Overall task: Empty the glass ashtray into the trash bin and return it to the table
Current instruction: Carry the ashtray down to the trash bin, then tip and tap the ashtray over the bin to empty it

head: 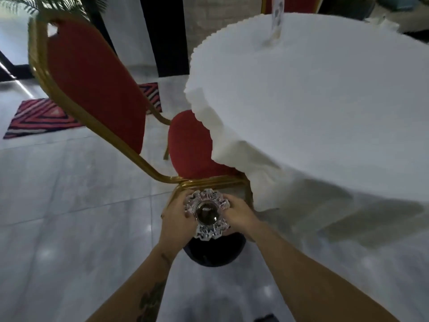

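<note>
Left hand (pixel 175 217) and right hand (pixel 239 216) clasped glass ashtray (pixel 207 213) | above dark trash bin (pixel 214 253) | red chair (pixel 116 108) and draped table (pixel 325 112) edge close ahead

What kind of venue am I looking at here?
Probably a banquet or event hall: a round table draped in a white cloth, red padded chairs with gold frames, and a polished tile floor. Both hands hold the glass ashtray over a dark bin.
</note>
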